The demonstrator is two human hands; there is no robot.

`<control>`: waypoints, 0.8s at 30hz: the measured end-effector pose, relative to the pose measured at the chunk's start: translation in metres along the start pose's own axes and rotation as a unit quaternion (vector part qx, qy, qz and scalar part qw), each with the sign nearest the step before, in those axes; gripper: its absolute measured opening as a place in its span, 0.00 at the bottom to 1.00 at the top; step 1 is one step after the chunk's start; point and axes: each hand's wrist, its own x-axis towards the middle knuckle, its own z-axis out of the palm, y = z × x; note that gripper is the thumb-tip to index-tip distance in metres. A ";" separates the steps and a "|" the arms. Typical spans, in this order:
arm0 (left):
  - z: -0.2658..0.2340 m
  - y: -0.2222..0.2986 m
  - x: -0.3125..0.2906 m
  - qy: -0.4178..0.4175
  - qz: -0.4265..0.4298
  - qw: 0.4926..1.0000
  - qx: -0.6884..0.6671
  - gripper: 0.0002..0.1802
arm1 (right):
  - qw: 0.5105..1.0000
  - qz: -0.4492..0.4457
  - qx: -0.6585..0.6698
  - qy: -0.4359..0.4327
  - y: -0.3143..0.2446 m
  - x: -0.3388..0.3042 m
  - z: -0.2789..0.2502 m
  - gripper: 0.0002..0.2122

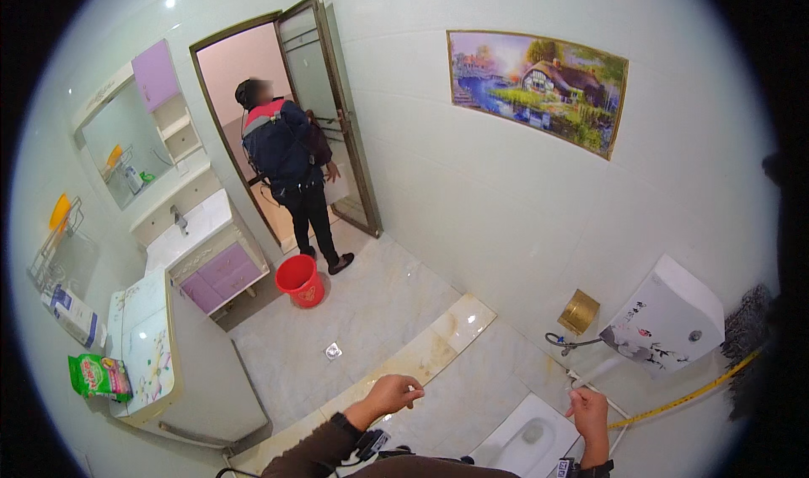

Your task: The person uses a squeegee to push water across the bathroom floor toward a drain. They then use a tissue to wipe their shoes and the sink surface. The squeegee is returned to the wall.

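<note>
Left hand (392, 396), six o'clock: fingers are curled together; any pinch cannot be told.
Right hand (588, 412), toward five: fingers are bent; grip cannot be told.
Squat toilet (512, 441), five o'clock: seen near right hand.

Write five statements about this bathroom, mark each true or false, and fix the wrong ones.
1. The bucket on the floor is red. True.
2. The left hand is holding the bucket. False: the bucket stands on the floor, well away from that hand.
3. In the picture, the right hand is closer to the squat toilet than the left hand is. True.
4. The door is shut. False: it stands open, with a person by the doorway.
5. The poster on the wall shows a cottage. True.
</note>
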 end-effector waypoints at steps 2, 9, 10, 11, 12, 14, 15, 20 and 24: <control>0.008 -0.023 -0.013 0.041 -0.045 0.991 -0.120 0.11 | 0.994 -0.081 -0.065 0.040 -0.007 0.004 0.008 0.06; 0.021 -0.071 -0.051 0.010 -0.070 0.992 -0.106 0.11 | 0.936 -0.288 -0.202 -0.015 -0.072 0.002 0.036 0.07; 0.025 -0.072 -0.055 0.004 -0.072 0.992 -0.099 0.11 | 0.952 -0.238 -0.183 -0.066 -0.086 0.000 0.033 0.07; 0.027 -0.074 -0.058 0.003 -0.065 0.993 -0.094 0.11 | 0.942 -0.295 -0.156 -0.043 -0.103 -0.001 0.027 0.08; 0.029 -0.074 -0.060 -0.007 -0.058 0.995 -0.086 0.11 | 0.930 -0.338 -0.142 -0.016 -0.121 -0.002 0.018 0.08; 0.032 -0.072 -0.063 -0.029 -0.047 0.996 -0.074 0.11 | 0.916 -0.382 -0.124 0.019 -0.160 -0.010 -0.015 0.09; 0.033 -0.070 -0.063 -0.031 -0.047 0.995 -0.079 0.12 | 0.914 -0.389 -0.110 0.028 -0.181 -0.018 -0.034 0.09; 0.031 -0.059 -0.062 -0.063 -0.046 0.991 -0.104 0.12 | 0.806 -0.506 -0.097 0.291 -0.258 -0.083 -0.109 0.30; 0.034 -0.054 -0.057 -0.049 0.009 0.997 -0.050 0.12 | 0.691 -0.533 -0.217 0.437 -0.276 -0.111 -0.147 0.30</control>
